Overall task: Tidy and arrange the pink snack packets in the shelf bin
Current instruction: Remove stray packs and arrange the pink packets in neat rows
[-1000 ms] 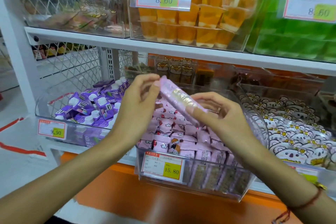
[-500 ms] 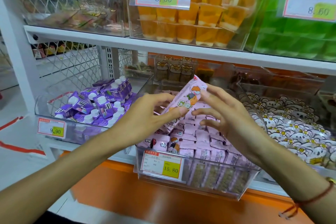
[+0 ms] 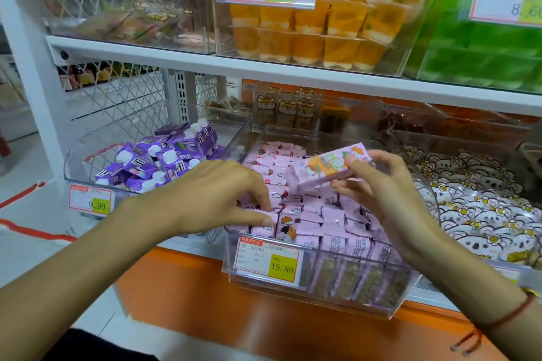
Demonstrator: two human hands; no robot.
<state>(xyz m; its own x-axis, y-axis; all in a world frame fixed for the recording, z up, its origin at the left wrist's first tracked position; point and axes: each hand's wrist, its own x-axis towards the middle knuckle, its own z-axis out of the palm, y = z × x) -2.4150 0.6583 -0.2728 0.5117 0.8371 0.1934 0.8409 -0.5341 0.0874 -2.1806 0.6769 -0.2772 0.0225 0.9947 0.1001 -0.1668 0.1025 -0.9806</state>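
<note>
A clear plastic bin [image 3: 322,296] on the lower shelf holds several pink snack packets [image 3: 331,220] standing in rows. My right hand [image 3: 378,193] pinches one pink packet [image 3: 325,170] with an orange cartoon print, held tilted just above the middle of the bin. My left hand [image 3: 223,193] has dropped to the bin's front left corner, where its thumb and fingers pinch a pink packet [image 3: 264,221] lying in the front row.
A bin of purple drink cartons [image 3: 158,161] sits to the left, a bin of white bear-print packets [image 3: 475,205] to the right. Orange jelly cups [image 3: 316,29] and green packs [image 3: 484,47] fill the shelf above. Price tag 15.80 [image 3: 268,259] hangs on the bin's front.
My left hand let go of the raised packet and dropped to the front left row. My right hand alone now holds the packet, lowered and turned more level.
</note>
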